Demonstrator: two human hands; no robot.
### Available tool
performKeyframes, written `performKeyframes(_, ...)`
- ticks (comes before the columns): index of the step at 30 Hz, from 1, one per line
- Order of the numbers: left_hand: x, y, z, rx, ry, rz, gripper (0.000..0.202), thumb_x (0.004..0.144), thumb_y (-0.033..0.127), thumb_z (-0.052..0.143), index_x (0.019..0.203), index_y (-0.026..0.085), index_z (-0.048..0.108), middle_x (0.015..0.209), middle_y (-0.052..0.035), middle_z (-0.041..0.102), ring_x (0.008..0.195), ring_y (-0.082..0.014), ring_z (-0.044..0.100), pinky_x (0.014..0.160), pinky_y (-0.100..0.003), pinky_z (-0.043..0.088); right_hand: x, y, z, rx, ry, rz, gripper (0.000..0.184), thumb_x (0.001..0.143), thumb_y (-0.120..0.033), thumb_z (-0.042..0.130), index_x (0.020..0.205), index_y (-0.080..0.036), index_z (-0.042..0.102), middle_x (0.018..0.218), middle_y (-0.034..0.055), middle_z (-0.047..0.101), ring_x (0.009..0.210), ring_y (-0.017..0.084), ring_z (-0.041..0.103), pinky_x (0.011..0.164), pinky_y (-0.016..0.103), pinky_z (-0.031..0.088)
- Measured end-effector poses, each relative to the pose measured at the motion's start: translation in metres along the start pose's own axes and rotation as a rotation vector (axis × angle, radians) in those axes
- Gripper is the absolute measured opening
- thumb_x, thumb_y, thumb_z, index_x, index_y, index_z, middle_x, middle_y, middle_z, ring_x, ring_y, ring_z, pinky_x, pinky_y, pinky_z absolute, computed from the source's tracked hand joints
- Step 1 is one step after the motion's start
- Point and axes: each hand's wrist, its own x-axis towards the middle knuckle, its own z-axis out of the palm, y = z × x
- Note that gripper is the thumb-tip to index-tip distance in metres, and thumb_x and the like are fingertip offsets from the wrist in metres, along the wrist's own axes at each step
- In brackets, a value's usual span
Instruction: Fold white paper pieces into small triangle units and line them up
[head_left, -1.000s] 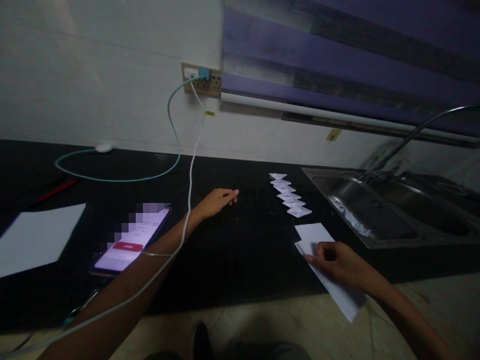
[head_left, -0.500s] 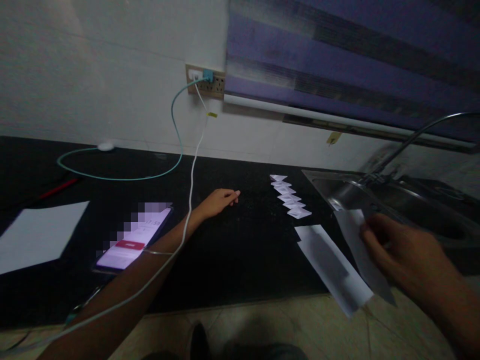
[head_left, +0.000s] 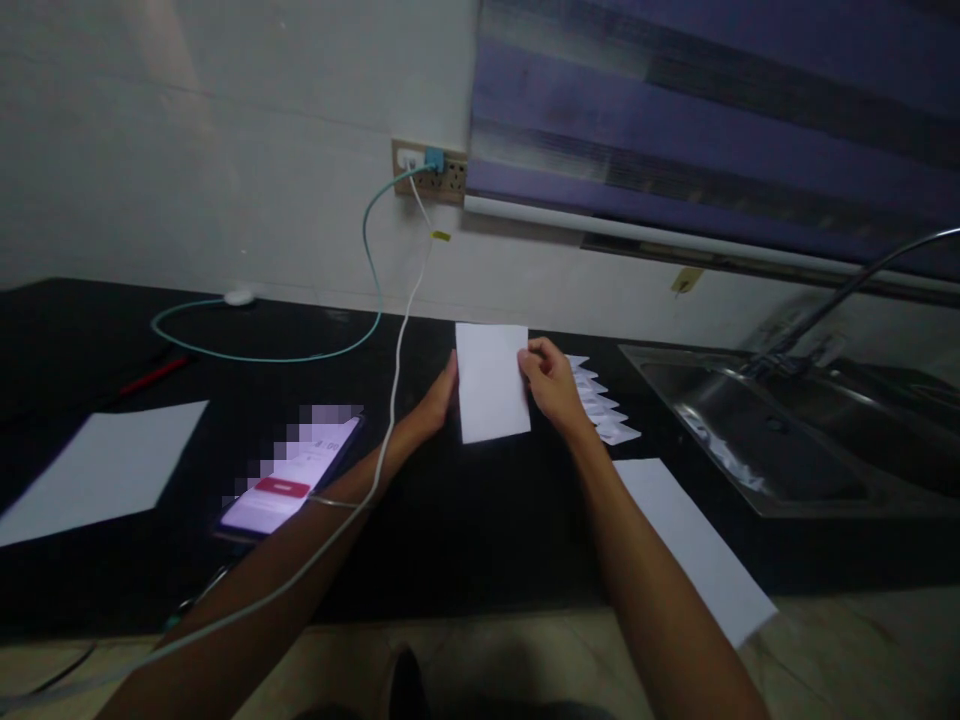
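Note:
A white rectangular sheet of paper [head_left: 493, 385] is held up over the middle of the dark counter, its face toward me. My right hand [head_left: 553, 382] pinches its right edge between thumb and fingers. At the opposite edge my left hand [head_left: 441, 398] grips the sheet, with its fingers mostly hidden behind the paper. Just right of my right hand, several small folded white paper pieces [head_left: 611, 420] lie in an overlapping row, partly covered by that hand. Closer to me, a stack of white paper strips [head_left: 697, 545] lies beside my right forearm and sticks out past the counter edge.
A lit phone [head_left: 289, 485] lies by my left forearm, and a white cable [head_left: 390, 400] crosses over that arm. Farther left is a larger white sheet [head_left: 112, 465] and a red pen-like object [head_left: 156, 375]. A metal sink [head_left: 750, 440] is at the right.
My right hand has brought a paper sheet from the right-hand stack to the middle. My left hand, formerly resting there without anything, now holds its left edge. The view has shifted slightly.

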Motion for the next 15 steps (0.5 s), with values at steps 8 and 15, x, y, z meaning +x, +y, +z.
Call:
performKeyframes(8, -0.001, 0.006, -0.004, 0.151, -0.027, 0.029, 0.042, 0.084, 0.051, 0.070, 0.100, 0.012, 0.067, 0.078, -0.0049, 0.069, 0.068, -0.0151, 0.060, 0.062, -0.025, 0.045, -0.002, 0.040, -0.004, 0.196, 0.048, 0.141, 0.034, 0.069, -0.034, 0.076, 0.096, -0.022, 0.061, 0.076, -0.0026, 0.064, 0.062, 0.012, 0.052, 0.055, 0.024, 0.037)
performKeyframes(15, 0.010, -0.004, -0.012, -0.101, -0.047, -0.024, 0.070, 0.086, 0.078, 0.042, 0.106, 0.015, 0.069, 0.084, -0.0090, 0.072, 0.085, -0.0226, 0.067, 0.071, -0.031, 0.049, -0.001, 0.053, 0.003, 0.336, 0.030, 0.245, 0.033, 0.061, -0.028, 0.080, 0.092, -0.022, 0.071, 0.094, 0.0023, 0.074, 0.082, 0.018, 0.064, 0.070, 0.030, 0.049)
